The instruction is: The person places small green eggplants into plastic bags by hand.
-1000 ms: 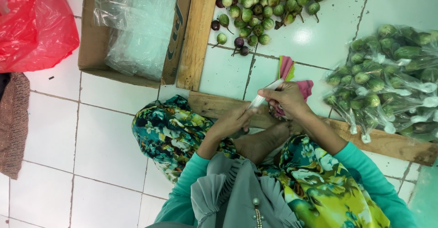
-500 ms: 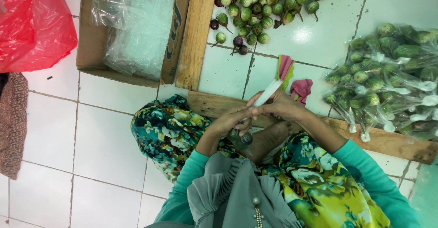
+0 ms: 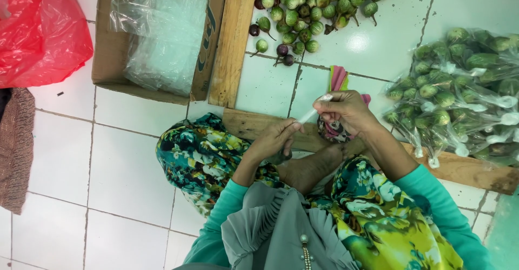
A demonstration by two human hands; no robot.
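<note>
My right hand [image 3: 346,113] pinches the upper end of a thin, twisted clear plastic bag [image 3: 312,113]. My left hand [image 3: 277,139] grips its lower end, just above my bare foot [image 3: 313,167]. Both hands hover over a wooden plank [image 3: 254,125] in front of my flowered skirt [image 3: 200,156]. A pile of loose small round green eggplants [image 3: 313,5] lies on the white tile floor beyond the hands. To the right lie clear bags filled with eggplants [image 3: 459,91].
A cardboard box [image 3: 111,54] holding a stack of clear plastic bags [image 3: 165,32] sits at upper left beside an upright plank [image 3: 232,43]. A red plastic bag [image 3: 40,32] lies at far left, a brown cloth [image 3: 16,145] below it. A patterned cloth [image 3: 338,81] lies under my right hand.
My hands came close together and then drew apart, stretching the twisted plastic bag between them. My right hand rose slightly to the right.
</note>
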